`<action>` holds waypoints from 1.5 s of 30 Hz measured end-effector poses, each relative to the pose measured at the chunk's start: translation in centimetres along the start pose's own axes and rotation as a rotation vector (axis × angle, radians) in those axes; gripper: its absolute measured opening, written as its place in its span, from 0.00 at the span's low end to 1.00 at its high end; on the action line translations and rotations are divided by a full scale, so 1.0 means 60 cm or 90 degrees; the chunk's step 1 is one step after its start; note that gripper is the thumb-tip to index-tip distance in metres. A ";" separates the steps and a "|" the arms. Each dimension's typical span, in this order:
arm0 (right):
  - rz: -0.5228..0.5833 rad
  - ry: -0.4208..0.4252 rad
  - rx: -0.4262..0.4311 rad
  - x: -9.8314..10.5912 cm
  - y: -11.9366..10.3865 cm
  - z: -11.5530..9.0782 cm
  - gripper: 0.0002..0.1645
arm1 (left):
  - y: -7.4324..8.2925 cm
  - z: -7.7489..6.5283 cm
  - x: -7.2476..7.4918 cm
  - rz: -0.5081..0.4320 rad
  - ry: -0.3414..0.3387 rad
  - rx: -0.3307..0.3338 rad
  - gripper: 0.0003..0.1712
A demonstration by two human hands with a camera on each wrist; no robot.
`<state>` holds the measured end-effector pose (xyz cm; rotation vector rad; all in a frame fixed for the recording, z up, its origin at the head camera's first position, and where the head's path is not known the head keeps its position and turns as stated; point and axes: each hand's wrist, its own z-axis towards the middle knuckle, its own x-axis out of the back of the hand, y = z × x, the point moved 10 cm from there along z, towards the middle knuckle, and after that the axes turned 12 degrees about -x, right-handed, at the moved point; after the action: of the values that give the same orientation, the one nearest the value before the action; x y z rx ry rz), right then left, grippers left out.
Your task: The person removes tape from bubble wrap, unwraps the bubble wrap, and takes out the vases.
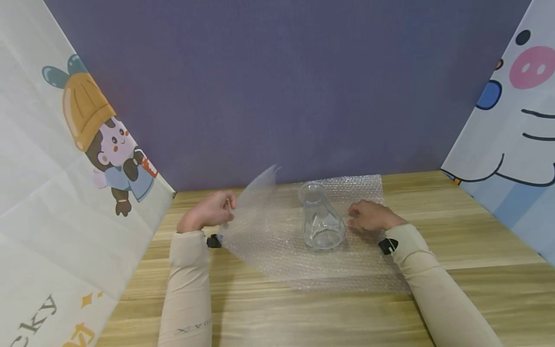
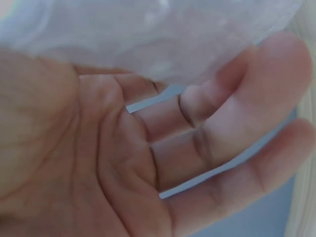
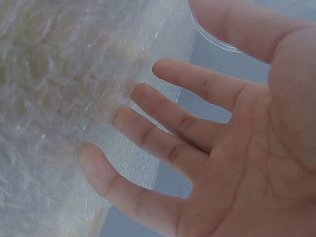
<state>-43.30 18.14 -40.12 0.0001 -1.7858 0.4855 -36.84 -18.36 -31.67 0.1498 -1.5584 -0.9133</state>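
A sheet of clear bubble wrap (image 1: 282, 255) is spread over the wooden table. On it is a clear glass conical flask (image 1: 323, 221), its mouth toward the back wall. My left hand (image 1: 211, 211) holds the sheet's left side, which rises in a curved flap. In the left wrist view the wrap (image 2: 163, 34) crosses above the palm; the thumb is hidden. Just right of the flask is my right hand (image 1: 372, 215), holding nothing. The right wrist view shows its spread fingers (image 3: 148, 133) at the wrap (image 3: 54, 108); contact is unclear.
The wooden table (image 1: 468, 231) extends past the sheet on both sides and at the front. A purple-grey panel (image 1: 282, 86) stands behind it. White cartoon-printed panels flank the table at left (image 1: 52, 159) and right (image 1: 520, 193).
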 end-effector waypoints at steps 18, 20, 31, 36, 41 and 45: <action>-0.013 -0.007 -0.012 -0.003 0.006 0.004 0.29 | -0.055 -0.016 -0.018 -0.069 -0.062 0.086 0.11; -0.009 -0.010 -0.019 -0.005 0.010 0.006 0.28 | -0.064 -0.019 -0.021 -0.079 -0.069 0.109 0.12; 0.001 -0.022 -0.023 -0.011 0.013 0.009 0.29 | -0.096 -0.030 -0.014 -0.044 -0.077 0.182 0.12; -0.004 -0.020 -0.018 -0.011 0.011 0.008 0.28 | -0.097 -0.030 -0.011 -0.046 -0.079 0.193 0.12; -0.006 -0.016 -0.005 -0.009 0.009 0.007 0.28 | -0.081 -0.019 -0.006 0.007 -0.063 0.143 0.21; -0.006 -0.014 -0.005 -0.008 0.008 0.006 0.28 | -0.060 -0.003 -0.001 0.043 -0.027 0.092 0.23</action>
<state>-43.62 18.36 -40.82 0.0075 -1.8079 0.4735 -38.08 -20.82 -33.97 0.1804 -1.6588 -0.7562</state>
